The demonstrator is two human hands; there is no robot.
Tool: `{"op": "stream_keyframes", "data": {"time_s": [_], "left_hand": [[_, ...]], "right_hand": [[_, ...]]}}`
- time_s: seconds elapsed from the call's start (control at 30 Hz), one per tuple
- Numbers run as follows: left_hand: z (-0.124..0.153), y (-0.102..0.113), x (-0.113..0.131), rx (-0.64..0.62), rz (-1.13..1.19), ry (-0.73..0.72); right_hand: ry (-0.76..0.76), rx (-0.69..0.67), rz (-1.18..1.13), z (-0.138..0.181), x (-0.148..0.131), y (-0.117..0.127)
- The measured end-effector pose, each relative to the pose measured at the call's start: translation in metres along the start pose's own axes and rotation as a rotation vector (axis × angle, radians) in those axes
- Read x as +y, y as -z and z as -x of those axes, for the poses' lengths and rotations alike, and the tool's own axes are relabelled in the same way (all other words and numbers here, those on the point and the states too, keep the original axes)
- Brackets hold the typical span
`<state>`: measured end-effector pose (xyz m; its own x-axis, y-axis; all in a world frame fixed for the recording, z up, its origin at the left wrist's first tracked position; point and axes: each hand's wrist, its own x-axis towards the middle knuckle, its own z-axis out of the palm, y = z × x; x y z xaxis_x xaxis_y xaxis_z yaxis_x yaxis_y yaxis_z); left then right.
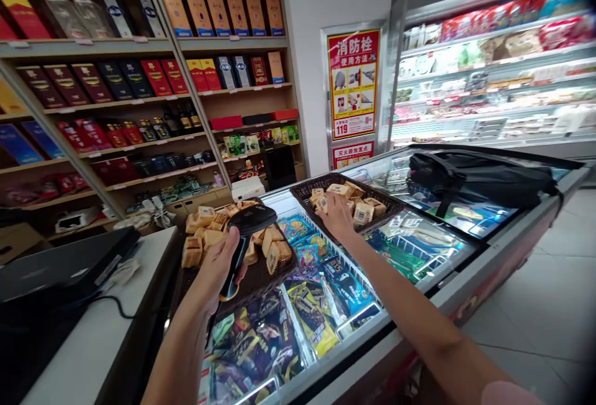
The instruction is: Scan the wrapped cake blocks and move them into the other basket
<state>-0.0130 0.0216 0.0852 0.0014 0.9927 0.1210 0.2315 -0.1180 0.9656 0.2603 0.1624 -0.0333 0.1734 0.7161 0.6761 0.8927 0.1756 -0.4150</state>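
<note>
My left hand (218, 266) is closed round the handle of a black barcode scanner (246, 226), held above a dark wicker basket (261, 281) of small wrapped tan snack packs (205, 231). My right hand (336, 213) reaches forward into a second dark basket (305, 189) of the same packs (363, 211); its fingers are among the packs and mostly hidden. Both baskets rest on the glass lid of a chest freezer (419, 305) filled with ice-cream packets.
A white counter (84, 343) with a black laptop-like device (60, 265) is at left. A black bag (475, 178) lies on the freezer's far lid. Shelves of boxed goods (139, 76) stand behind, a refrigerated display (493, 63) at right, tiled floor (544, 305) lower right.
</note>
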Motion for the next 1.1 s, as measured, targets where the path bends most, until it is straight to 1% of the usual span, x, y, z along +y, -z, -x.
{"op": "stream_keyframes", "data": {"time_s": [0.1,0.17,0.3,0.37,0.47,0.53,0.6,0.67,0.73,0.8,0.87,0.9,0.97,1.1], "left_hand": [[0.0,0.012,0.004,0.021,0.039,0.011],[0.0,0.022,0.006,0.055,0.067,0.024],[0.001,0.043,0.006,0.107,0.094,0.009],[0.002,0.053,0.006,0.116,0.1,0.002],[0.006,0.062,0.006,0.139,0.108,-0.018],[0.007,0.066,0.007,0.14,0.108,-0.023],[0.008,0.068,0.007,0.133,0.115,-0.02],[0.008,0.068,0.007,0.125,0.132,-0.023],[0.008,0.068,0.006,0.117,0.141,-0.027],[0.008,0.066,0.007,0.108,0.14,-0.028],[0.009,0.063,0.008,0.094,0.134,-0.026],[0.01,0.061,0.009,0.086,0.132,-0.025],[0.012,0.057,0.011,0.071,0.129,-0.017],[0.013,0.044,0.014,0.033,0.13,0.019]], "right_hand": [[0.106,0.017,-0.053,0.012,-0.014,-0.007],[0.188,-0.024,-0.106,0.02,-0.033,-0.012],[0.36,-0.211,-0.116,0.023,-0.088,-0.031],[0.479,-0.311,-0.083,0.02,-0.119,-0.047],[0.643,-0.505,-0.091,0.015,-0.157,-0.075],[0.68,-0.609,-0.111,0.015,-0.173,-0.093],[0.679,-0.666,-0.113,0.016,-0.182,-0.107],[0.678,-0.695,-0.113,0.018,-0.187,-0.114],[0.698,-0.709,-0.129,0.021,-0.189,-0.111],[0.729,-0.694,-0.176,0.024,-0.189,-0.1],[0.71,-0.639,-0.298,0.027,-0.185,-0.082],[0.668,-0.597,-0.381,0.028,-0.18,-0.071],[0.516,-0.497,-0.559,0.03,-0.163,-0.051],[0.118,-0.35,-0.82,0.03,-0.107,-0.023]]}}
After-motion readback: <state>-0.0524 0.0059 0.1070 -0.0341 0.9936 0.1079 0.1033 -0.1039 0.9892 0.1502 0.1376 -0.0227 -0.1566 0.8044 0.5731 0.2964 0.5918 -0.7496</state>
